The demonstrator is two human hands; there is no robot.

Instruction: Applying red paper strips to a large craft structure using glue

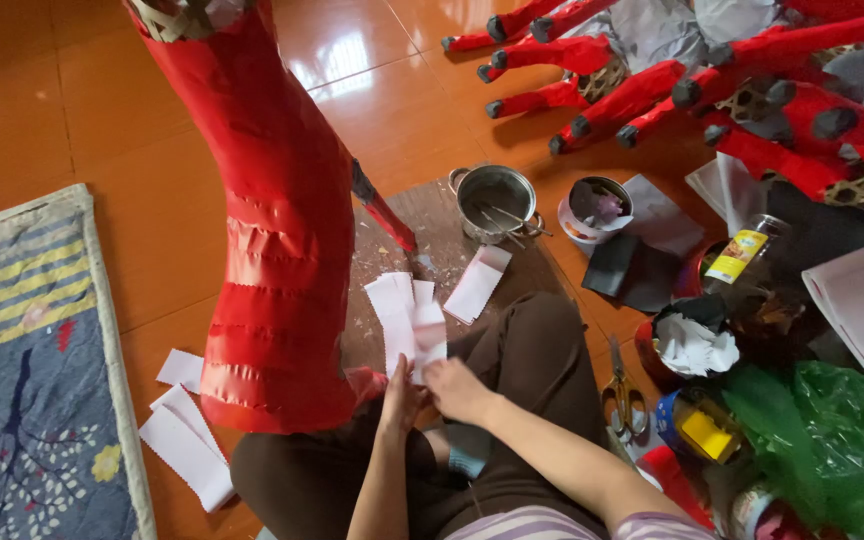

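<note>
A tall curved form wrapped in glossy red paper [272,230] is stood on the orange tiled floor [122,100] and serves as the landmark. Just right of its base, both hands are brought together over the lap. The left hand [402,398] is closed around the lower end of a white paper strip [428,340], and the right hand [457,388] is pinched on the same strip beside it. More white paper strips [392,300] are laid on a brown board [432,225] right of the red form, and others [187,440] are scattered left of its base. A small metal pot [495,200] is set further right, at the board's far edge. Yellow-handled scissors [624,395] are seen on the floor well right of the form, beyond the knee.
</note>
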